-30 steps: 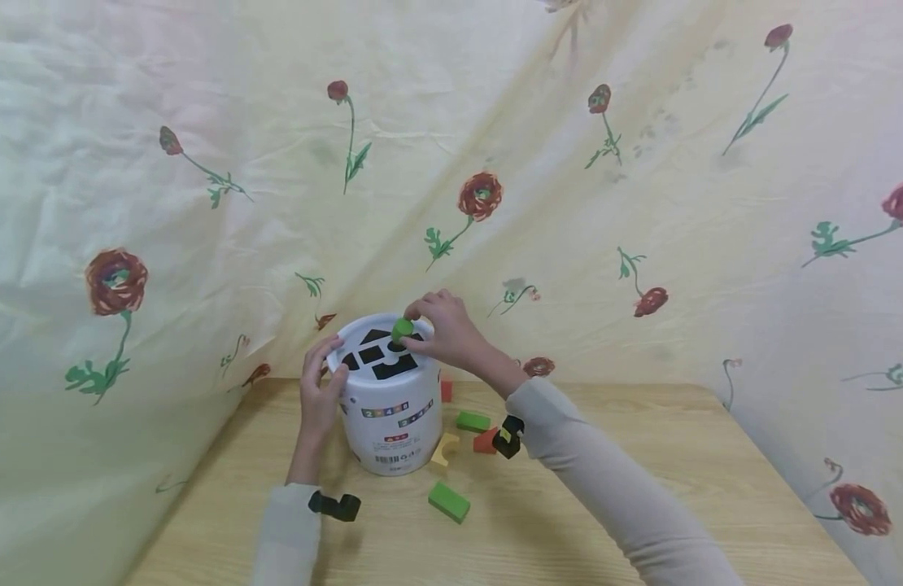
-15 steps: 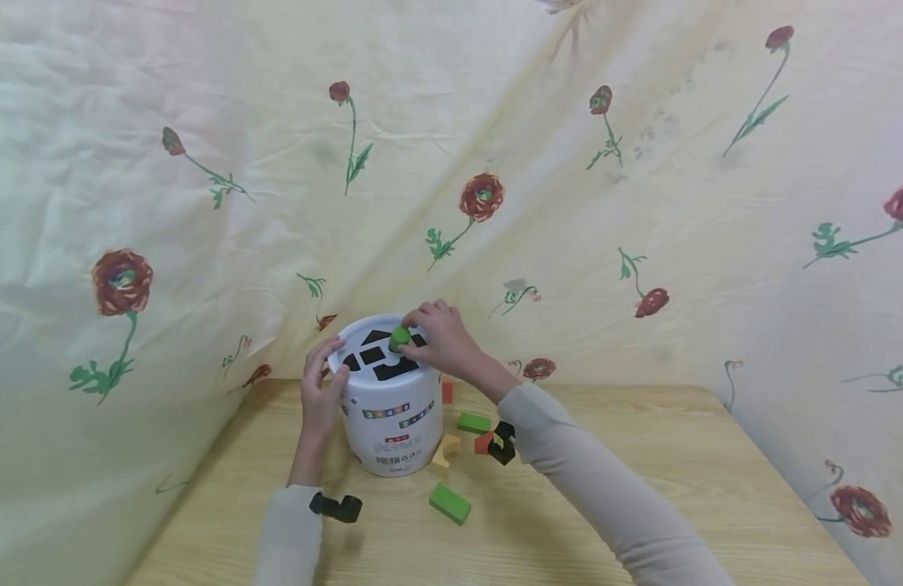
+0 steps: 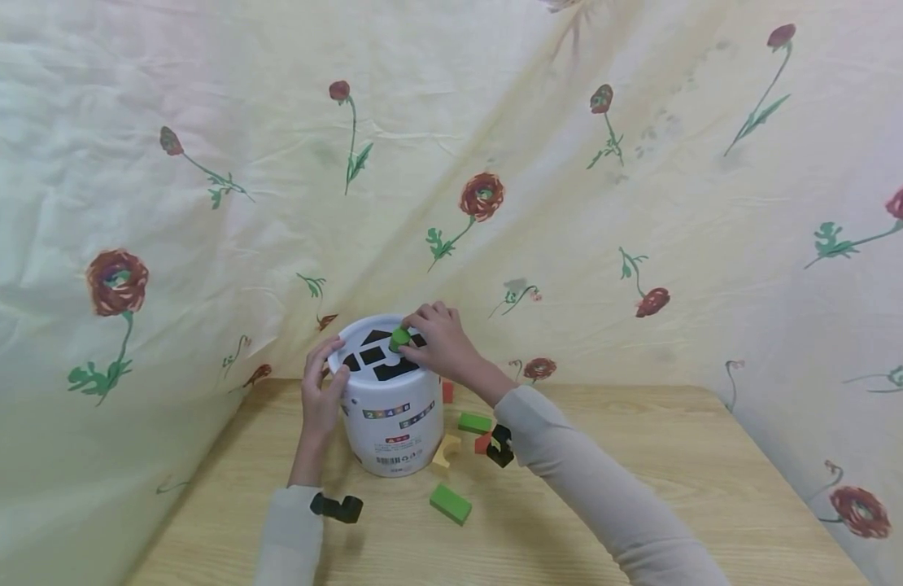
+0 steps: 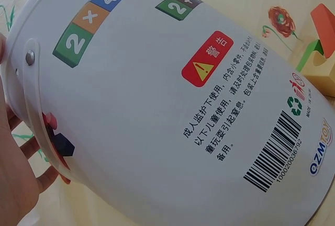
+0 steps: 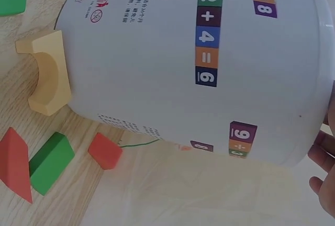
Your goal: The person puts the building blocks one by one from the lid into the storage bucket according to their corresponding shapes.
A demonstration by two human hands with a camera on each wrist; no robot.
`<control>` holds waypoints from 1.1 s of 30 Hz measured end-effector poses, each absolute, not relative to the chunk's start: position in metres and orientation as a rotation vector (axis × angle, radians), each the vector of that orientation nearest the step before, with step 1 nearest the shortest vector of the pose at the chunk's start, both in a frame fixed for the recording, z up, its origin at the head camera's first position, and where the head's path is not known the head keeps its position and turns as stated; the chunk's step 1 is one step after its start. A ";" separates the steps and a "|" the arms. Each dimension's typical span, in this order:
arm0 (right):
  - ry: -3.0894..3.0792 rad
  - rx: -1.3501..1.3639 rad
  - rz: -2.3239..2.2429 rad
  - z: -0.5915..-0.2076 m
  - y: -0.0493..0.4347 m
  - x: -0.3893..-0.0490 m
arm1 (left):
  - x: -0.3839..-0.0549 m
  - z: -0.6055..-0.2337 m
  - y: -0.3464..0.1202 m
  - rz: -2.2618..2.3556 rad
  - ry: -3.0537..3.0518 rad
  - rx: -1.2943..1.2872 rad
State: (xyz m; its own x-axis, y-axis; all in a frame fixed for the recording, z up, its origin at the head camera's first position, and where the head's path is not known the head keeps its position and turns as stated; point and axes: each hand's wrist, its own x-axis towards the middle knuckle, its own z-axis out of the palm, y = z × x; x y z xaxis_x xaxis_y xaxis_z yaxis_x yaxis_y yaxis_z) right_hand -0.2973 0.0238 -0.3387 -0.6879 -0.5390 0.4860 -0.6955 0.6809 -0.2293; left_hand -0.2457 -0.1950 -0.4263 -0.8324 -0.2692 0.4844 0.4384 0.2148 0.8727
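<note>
A white toy bucket (image 3: 393,423) stands upright on the table, its lid (image 3: 355,343) cut with dark shaped holes. My left hand (image 3: 321,403) grips the rim from the left, thumb on the near side and fingers over the edge. Between thumb and fingertips, my right hand (image 3: 444,343) pinches a green cylinder block (image 3: 399,338). The block is upright at the lid, its lower end right at a hole. In the left wrist view, fingers (image 4: 18,168) show beside the bucket's handle (image 4: 39,105). The right wrist view shows part of the right hand by the rim, the cylinder out of sight.
On the wooden table (image 3: 627,488), a yellow arch block (image 3: 446,452) lies against the bucket's base. Near it are a green block (image 3: 474,423), an orange-red block (image 3: 482,443) and a red block (image 3: 447,392). Another green block (image 3: 451,505) lies closer. Floral cloth (image 3: 569,244) hangs behind.
The right hand and green cylinder have shifted slightly left and down toward the lid, then stayed nearly still. The left hand and bucket keep their place.
</note>
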 end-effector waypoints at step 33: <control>-2.508 0.859 0.338 -0.345 0.017 -0.288 | -0.246 -0.429 -0.194 -1.662 -1.939 -0.154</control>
State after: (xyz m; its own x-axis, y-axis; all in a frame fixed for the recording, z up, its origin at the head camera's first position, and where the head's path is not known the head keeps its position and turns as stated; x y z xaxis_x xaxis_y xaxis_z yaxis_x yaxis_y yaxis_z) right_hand -0.2885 0.0168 -0.3448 -0.6964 -0.5137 0.5011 -0.6279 0.7743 -0.0789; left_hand -0.2464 -0.1940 -0.4286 -0.8282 -0.2736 0.4891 0.4414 0.2192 0.8701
